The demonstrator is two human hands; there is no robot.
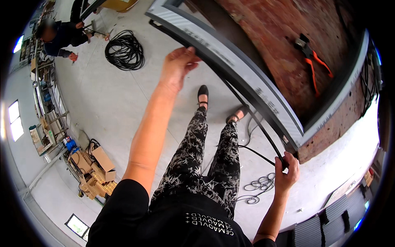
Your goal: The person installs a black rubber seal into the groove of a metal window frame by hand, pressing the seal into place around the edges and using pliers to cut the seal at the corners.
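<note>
A grey-white profile frame [236, 53] with a mitred corner rests on a reddish-brown worktop in front of me. Along its near edge runs a black rubber strip [257, 119], which hangs away from the frame toward the right. My left hand [175, 70] is at the frame's near edge, fingers curled and fingertips against the strip. Near the frame's corner, my right hand [286, 171] pinches the strip's loose length between thumb and fingers. From there the strip drops toward the floor, where thin black loops [259, 187] lie.
Orange-handled pliers [306, 51] lie on the worktop [267, 24] inside the frame. A large coil of black strip [124, 50] is on the grey floor. Another person [59, 37] works at the far left. Open cardboard boxes [103, 158] and shelving line the left wall.
</note>
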